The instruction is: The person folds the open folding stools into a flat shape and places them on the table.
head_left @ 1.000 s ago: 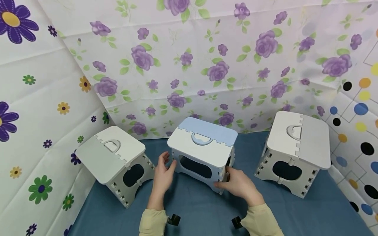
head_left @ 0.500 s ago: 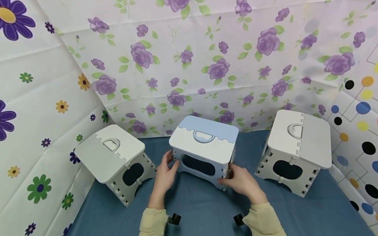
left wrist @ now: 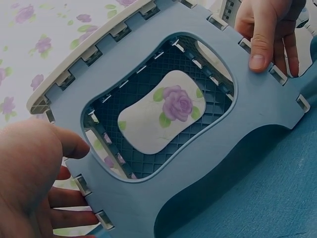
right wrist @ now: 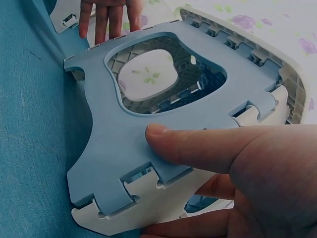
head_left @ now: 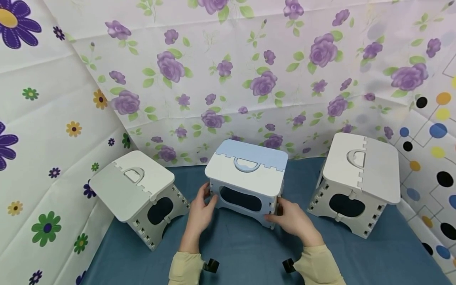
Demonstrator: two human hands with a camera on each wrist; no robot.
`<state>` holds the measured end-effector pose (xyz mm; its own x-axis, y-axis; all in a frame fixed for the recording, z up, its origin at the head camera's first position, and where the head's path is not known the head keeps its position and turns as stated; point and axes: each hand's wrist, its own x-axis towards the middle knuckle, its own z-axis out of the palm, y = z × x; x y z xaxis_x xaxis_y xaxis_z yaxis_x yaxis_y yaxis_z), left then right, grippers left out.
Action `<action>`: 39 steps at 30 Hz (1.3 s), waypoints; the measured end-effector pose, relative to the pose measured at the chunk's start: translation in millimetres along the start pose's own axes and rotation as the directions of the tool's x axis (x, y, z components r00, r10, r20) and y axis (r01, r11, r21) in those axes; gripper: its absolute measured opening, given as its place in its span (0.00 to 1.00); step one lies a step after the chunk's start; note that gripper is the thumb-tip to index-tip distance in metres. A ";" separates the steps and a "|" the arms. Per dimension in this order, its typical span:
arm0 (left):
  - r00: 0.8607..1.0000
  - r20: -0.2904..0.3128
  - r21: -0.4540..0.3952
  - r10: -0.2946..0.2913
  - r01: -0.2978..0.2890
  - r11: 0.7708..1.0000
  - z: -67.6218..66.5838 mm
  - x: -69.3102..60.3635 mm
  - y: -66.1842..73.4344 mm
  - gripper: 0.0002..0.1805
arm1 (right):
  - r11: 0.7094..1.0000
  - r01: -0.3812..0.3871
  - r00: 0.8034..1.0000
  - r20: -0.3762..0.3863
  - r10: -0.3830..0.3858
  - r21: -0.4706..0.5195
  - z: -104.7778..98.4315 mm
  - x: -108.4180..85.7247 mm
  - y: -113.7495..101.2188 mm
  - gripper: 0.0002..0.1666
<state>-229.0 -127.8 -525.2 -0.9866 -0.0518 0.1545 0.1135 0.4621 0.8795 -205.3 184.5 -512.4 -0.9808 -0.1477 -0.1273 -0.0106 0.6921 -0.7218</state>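
Observation:
Between the hands, a blue and white folding stool (head_left: 246, 166) stands upright with its handle on top. My right hand (head_left: 293, 221) grips its right end; in the right wrist view the thumb of that hand (right wrist: 237, 168) presses the blue front panel (right wrist: 119, 134) and the other fingers lie around the white side. At the stool's left end is my left hand (head_left: 201, 211), its fingers beside the side edge. The left wrist view shows this hand (left wrist: 39, 173) with thumb and fingers apart and relaxed along the panel's edge (left wrist: 133, 198).
A grey and white stool (head_left: 132, 186) stands at the left, another one (head_left: 360, 174) at the right. All rest on a blue cloth (head_left: 242, 257). A flowered sheet (head_left: 199, 79) hangs behind, with patterned sheets on both sides.
The middle stool has shifted slightly to the right and turned a little, with both hands moving along beside it. The outer stools have stayed in place.

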 end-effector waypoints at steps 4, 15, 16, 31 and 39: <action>1.000 -0.006 0.005 -0.008 0.008 1.000 0.8 -2.8 -1.5 0.33 | 1.000 -0.001 1.000 0.022 0.001 0.010 1.8 -1.3 0.8 0.29; 1.000 0.009 0.021 -0.019 0.019 1.000 2.9 -11.5 -7.1 0.31 | 0.998 0.005 0.998 0.063 -0.010 0.070 7.4 -7.4 7.3 0.37; 1.000 0.010 0.019 -0.020 0.020 1.000 2.5 -11.2 -6.8 0.31 | 0.997 0.002 0.998 0.063 -0.006 0.074 7.3 -7.2 7.8 0.37; 1.000 0.010 0.032 0.011 -0.012 0.999 -0.1 -3.0 -0.7 0.32 | 0.998 -0.011 1.000 0.027 0.009 0.057 -1.8 -0.4 4.1 0.34; 0.996 0.064 0.089 0.070 -0.075 0.993 -2.9 -0.7 -1.3 0.35 | 0.998 -0.008 1.000 -0.005 0.009 0.063 -6.9 0.7 7.7 0.34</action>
<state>-228.1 -131.0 -525.2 -0.9818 0.0373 0.1863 0.1765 0.5415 0.8219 -207.4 194.6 -513.3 -0.9817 -0.1385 -0.1305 0.0099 0.6476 -0.7619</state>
